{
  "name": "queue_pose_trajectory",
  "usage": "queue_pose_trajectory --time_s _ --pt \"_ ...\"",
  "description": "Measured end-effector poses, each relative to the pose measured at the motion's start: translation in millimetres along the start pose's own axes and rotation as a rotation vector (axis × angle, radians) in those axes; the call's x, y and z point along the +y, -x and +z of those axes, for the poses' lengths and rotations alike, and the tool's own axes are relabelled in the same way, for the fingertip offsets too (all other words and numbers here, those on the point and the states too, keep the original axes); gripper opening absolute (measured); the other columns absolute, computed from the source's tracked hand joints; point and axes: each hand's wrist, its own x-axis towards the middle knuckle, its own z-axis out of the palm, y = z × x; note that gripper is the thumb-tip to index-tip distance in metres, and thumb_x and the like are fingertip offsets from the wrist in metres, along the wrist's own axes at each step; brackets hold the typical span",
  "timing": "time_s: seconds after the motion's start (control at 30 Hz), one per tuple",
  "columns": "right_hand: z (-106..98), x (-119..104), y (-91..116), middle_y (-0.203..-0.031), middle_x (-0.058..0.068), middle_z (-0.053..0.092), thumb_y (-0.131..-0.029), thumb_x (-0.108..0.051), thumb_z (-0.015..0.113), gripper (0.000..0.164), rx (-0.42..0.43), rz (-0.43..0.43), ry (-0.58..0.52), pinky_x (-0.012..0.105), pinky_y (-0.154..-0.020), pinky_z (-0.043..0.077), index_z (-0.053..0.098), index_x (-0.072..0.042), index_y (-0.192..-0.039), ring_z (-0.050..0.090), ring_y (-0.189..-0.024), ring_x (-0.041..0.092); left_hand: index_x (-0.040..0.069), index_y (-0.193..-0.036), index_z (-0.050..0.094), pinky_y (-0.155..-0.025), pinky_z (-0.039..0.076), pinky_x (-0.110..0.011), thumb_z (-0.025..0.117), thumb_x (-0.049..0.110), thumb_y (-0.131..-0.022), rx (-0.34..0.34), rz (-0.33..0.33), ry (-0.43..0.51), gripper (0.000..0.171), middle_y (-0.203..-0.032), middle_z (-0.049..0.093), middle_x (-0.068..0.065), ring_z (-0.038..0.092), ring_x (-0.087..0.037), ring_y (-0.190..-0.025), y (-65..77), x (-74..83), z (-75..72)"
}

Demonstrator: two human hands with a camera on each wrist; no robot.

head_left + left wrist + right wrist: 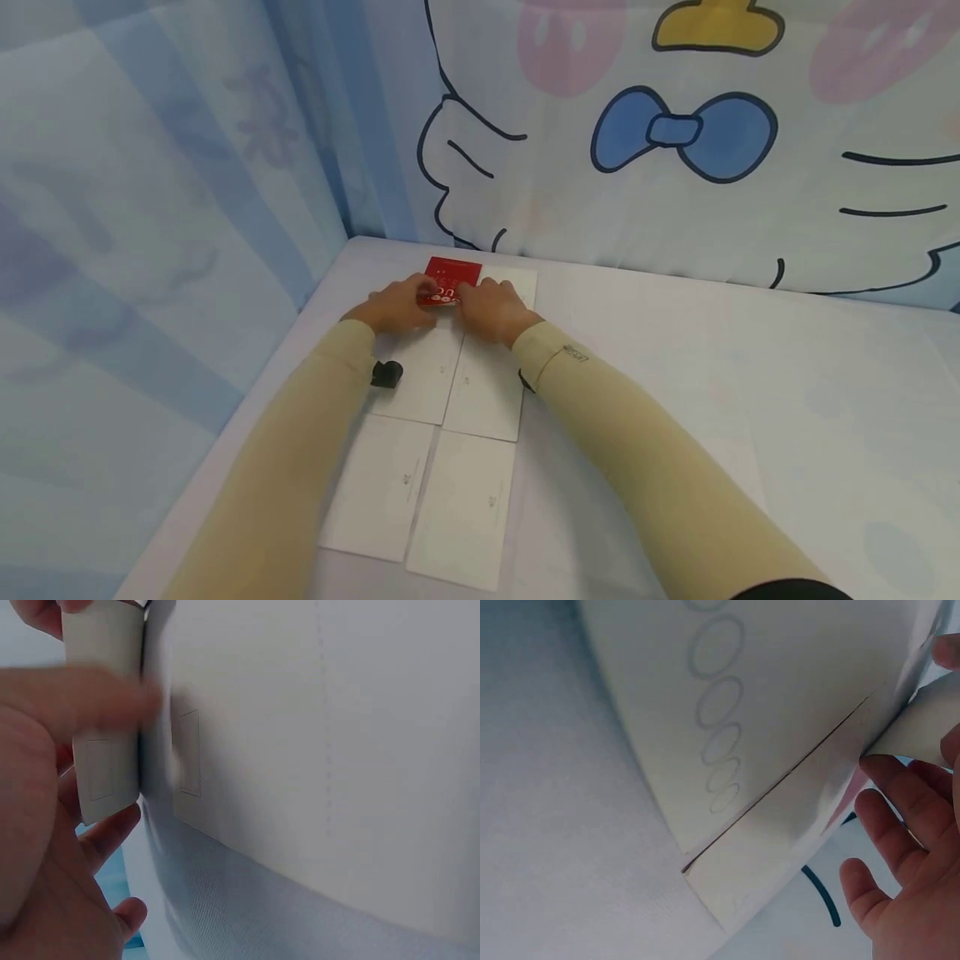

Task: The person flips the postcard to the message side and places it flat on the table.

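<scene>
In the head view a small red card (453,273) with white lettering is at the back left of the table, between both hands. Its plain cream back (105,776), printed with a thin rectangle, faces the left wrist camera. My left hand (396,307) is at its left edge, thumb blurred in front of the back and fingers behind. At the right edge, my right hand (493,310) grips the card with bent fingers. The right wrist view shows a cream corner (922,724) of the card against the right hand's fingers (892,787). The card stands tilted up over the flat ones.
Several off-white cards lie face down in two columns, among them a front left card (378,487), a front right card (461,508) and a back right card (521,283). A printed curtain (675,225) hangs behind the white table (645,350), another at the left.
</scene>
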Motion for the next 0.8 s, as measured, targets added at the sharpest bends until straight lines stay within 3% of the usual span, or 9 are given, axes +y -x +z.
queue_pose_trajectory --time_s 0.13,0.3,0.43,0.63,0.8 --pt "-1.1 2.2 0.0 -0.114 0.012 0.066 -0.104 -0.028 0.048 0.033 0.056 -0.002 -0.057 0.041 -0.092 0.045 0.056 -0.007 -0.129 0.056 -0.098 0.026 0.015 -0.145 0.041 -0.111 0.023 -0.059 0.056 0.004 -0.093 0.068 -0.005 0.049 0.055 -0.146 0.051 -0.011 0.042 -0.033 -0.133 2.4 -2.0 -3.5" --pt "-6.9 2.6 4.1 -0.125 0.010 0.064 -0.103 -0.019 0.051 0.035 0.123 0.009 -0.243 0.039 -0.099 0.046 0.054 -0.007 -0.135 0.057 -0.107 0.025 0.016 -0.143 0.042 -0.105 0.042 -0.048 0.055 0.007 -0.097 0.204 0.001 0.233 0.049 -0.139 0.058 -0.012 0.049 -0.030 -0.126 6.9 -7.0 -4.8" --pt "-14.0 3.9 8.1 -0.126 0.011 0.062 -0.103 -0.012 0.049 0.035 0.192 0.019 -0.428 0.038 -0.102 0.045 0.052 -0.005 -0.137 0.057 -0.110 0.025 0.012 -0.142 0.044 -0.103 0.044 -0.045 0.055 0.005 -0.098 0.288 0.068 0.293 0.046 -0.131 0.063 -0.014 0.055 -0.030 -0.123 11.7 -8.3 -4.6" --pt "-16.5 10.8 11.1 -0.116 0.014 0.061 -0.102 -0.007 0.046 0.037 0.299 0.047 -0.591 0.037 -0.093 0.048 0.050 -0.001 -0.138 0.057 -0.102 0.025 0.009 -0.139 0.050 -0.082 0.048 -0.038 0.056 0.003 -0.098 0.409 0.130 0.311 0.041 -0.117 0.068 -0.017 0.058 -0.030 -0.097 18.2 -12.2 -6.0" --pt "-14.5 11.3 11.6 -0.108 0.012 0.060 -0.102 -0.006 0.050 0.038 0.360 0.035 -0.665 0.036 -0.084 0.050 0.048 -0.001 -0.139 0.058 -0.090 0.023 0.007 -0.139 0.048 -0.091 0.046 -0.041 0.057 0.004 -0.097 0.438 0.188 0.316 0.043 -0.112 0.067 -0.018 0.059 -0.032 -0.103 20.9 -11.8 -7.6"
